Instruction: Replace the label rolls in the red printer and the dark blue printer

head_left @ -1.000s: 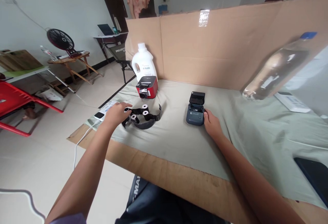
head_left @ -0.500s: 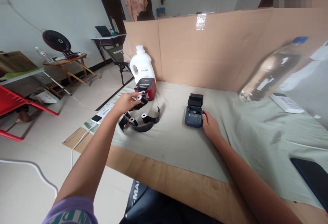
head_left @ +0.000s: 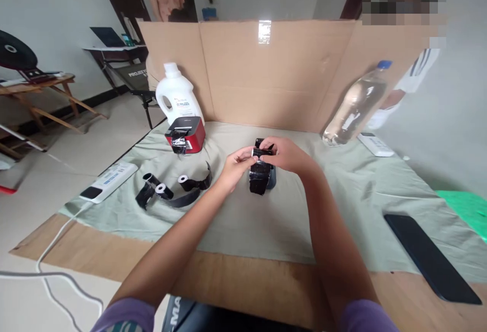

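Both hands meet over the middle of the cloth. Between the fingertips of my left hand and my right hand is a black paper roll, with its shiny loose strip hanging down toward me. Directly behind and under it is the dark blue portable label printer, mostly hidden by the roll and hands; part of its black lid shows above. To the left lie other black rolls with white cores and trailing curled strips. A red and black printer stands farther back, a crumpled black strip at its front.
A white jug stands behind the red printer, before a cardboard screen. At left is a white power bank with a cable. A clear bottle leans at right, near another white device. A phone lies front right. People are beyond the screen.
My left hand has carried the black roll rightward from beside the red printer to above the portable printer. My right hand has left the printer's side and joined it at the roll. The view has turned right.
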{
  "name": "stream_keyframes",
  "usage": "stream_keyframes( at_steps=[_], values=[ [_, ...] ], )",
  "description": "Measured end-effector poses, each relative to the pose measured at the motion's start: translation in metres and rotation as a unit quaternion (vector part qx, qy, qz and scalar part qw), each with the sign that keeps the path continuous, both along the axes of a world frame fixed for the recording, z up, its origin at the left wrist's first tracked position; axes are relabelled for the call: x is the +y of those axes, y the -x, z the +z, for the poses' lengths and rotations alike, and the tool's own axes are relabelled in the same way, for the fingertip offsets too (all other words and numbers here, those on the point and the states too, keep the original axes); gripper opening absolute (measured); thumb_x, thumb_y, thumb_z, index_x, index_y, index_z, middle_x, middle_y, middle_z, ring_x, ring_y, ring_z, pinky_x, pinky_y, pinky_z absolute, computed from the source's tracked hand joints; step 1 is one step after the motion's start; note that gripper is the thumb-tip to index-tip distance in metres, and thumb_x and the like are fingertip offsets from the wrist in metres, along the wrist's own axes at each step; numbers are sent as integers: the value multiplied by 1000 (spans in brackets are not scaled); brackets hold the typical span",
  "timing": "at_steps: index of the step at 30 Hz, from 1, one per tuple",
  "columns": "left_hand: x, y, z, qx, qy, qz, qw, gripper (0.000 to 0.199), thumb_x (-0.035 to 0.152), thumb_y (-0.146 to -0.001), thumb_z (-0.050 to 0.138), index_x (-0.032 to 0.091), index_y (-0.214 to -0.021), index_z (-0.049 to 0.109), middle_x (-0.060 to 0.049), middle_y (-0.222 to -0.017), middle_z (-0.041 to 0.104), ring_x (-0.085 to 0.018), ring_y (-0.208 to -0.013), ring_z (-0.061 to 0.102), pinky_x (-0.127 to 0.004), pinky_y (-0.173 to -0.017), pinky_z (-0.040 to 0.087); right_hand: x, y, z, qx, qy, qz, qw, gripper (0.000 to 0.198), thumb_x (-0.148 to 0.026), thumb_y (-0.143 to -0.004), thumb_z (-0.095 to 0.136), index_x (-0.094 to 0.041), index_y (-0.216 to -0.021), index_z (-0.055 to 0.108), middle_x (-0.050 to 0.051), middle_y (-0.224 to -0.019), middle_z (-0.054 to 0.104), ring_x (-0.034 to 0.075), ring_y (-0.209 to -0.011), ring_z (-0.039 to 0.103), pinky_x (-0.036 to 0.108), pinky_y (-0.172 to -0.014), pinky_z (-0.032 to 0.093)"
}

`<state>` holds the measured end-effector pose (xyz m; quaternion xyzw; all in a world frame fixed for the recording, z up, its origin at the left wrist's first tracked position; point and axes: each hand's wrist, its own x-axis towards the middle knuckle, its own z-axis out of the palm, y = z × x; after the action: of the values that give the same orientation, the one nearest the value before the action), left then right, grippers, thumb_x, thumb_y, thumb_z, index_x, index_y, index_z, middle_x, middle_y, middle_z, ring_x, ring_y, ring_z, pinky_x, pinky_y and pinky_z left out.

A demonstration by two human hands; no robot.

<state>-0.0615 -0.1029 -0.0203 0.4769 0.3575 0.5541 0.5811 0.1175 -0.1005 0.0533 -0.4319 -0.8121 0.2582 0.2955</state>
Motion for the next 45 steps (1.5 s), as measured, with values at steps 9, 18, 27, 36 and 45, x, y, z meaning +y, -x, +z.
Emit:
stream_keyframes(
  at_steps=[9, 18, 27, 36, 45],
  values=[
    [-23, -27, -48, 90, 66, -13, 994, 93, 39, -71, 79, 16, -148, 33, 12, -50, 51, -7, -40, 41, -21, -48, 33, 52, -17, -63, -89, -29, -64, 994, 22, -11, -78, 59, -18, -97, 65, 7, -103, 71, 22, -99, 63, 32, -86, 46],
    [-38, -35, -62, 133, -3, 95, 987, 60, 36, -82, 68, 20, -136, 48, 8, -56, 56, -11, -53, 52, -22, -60, 42, 65, -9, -89, -125, -8, -84, 989, 24, -8, -81, 57, -17, -102, 64, 8, -110, 70, 23, -104, 62, 34, -91, 46],
    [-36, -33, -64, 125, 27, 124, 984, 52, 34, -78, 70, 20, -125, 52, 9, -53, 56, -12, -50, 55, -22, -57, 45, 53, 7, -92, -171, -7, -238, 956, 5, -18, -82, 65, -19, -86, 66, 12, -105, 61, 26, -97, 59, 38, -87, 47],
    [-32, -34, -71, 102, 2, 98, 990, 8, 26, -72, 66, 21, -78, 62, 8, -47, 45, -9, -45, 43, -22, -50, 46, 73, -12, -88, -43, -96, -193, 976, 28, -27, -94, 48, -16, -113, 65, 13, -114, 63, 24, -99, 58, 38, -93, 45],
    [-35, -33, -75, 104, 1, 81, 991, 4, 23, -73, 62, 20, -75, 63, 8, -47, 42, -8, -43, 37, -22, -46, 47, 53, -18, -70, -145, 62, -60, 986, 6, -20, -75, 72, -19, -80, 69, 3, -89, 60, 16, -77, 56, 27, -76, 45]
  ],
)
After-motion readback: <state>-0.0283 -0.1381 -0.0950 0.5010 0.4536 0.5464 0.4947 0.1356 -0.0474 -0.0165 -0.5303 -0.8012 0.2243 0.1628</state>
